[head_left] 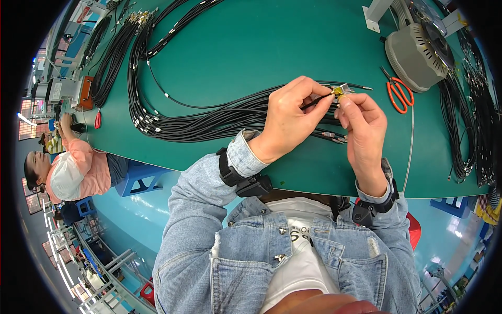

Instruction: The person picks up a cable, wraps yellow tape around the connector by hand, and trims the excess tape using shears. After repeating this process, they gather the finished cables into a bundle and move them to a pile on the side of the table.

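Note:
My left hand is closed in a pinch on a black cable, close to the cable's end. At that end sits a small gold and silver metal connector. The fingertips of my right hand pinch this connector from the other side, so both hands meet over the table. Under my hands lies a thick bundle of black cables with small white sleeves and metal ends. Some of its silver cable ends show just below my fingers. My fingers partly cover the connector.
Orange-handled scissors lie on the green table to the right, beside a round grey machine. More black cables lie at the far left; others hang at the right edge. A person sits at the table's left.

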A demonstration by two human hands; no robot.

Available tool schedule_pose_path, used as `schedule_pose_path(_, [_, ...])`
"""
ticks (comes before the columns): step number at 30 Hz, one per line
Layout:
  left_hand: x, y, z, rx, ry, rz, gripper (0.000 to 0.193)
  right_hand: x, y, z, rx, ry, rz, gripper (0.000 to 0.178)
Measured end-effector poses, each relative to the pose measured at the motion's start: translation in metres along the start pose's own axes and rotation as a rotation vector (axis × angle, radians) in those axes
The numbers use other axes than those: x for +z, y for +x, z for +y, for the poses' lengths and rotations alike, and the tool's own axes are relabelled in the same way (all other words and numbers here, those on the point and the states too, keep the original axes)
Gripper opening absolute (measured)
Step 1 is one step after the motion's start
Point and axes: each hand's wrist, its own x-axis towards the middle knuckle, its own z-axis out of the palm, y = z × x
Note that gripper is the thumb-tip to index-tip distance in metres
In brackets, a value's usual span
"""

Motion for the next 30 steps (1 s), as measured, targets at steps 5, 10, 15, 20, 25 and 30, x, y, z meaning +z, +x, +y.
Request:
schedule_pose_path(5, [-0.0009,0.0006,0.0001,0.003,-0.022,-0.004,0.006,-0.0005,0.0012,-0.0002,0.014,0.007,0.003,0.009])
schedule_pose_path(10, [-0.0002,-0.0001,-0.0007,-0.001,-0.045,0.002,0.006,-0.0016,0.0021,0.0008,0.028,0.019,-0.002,0.009])
schedule_pose_path(15, [0.0002,-0.001,0.0003,-0.011,-0.049,-0.013,0.006,-0.0026,0.0029,0.0023,0.04,0.038,-0.005,0.009])
schedule_pose_path(20, [-0.0018,-0.0023,0.0006,-0.109,-0.106,-0.081,0.009,-0.0017,0.0024,0.0022,0.034,0.026,0.002,0.01])
schedule_pose_path(25, [-0.0037,-0.0015,0.002,-0.212,-0.168,-0.137,0.013,-0.0028,0.0025,0.0031,-0.004,-0.012,-0.011,0.01])
schedule_pose_path(30, [-0.0045,-0.0003,0.0047,-0.178,-0.141,-0.134,0.014,0.0005,0.0007,0.0026,-0.06,-0.115,0.037,0.009])
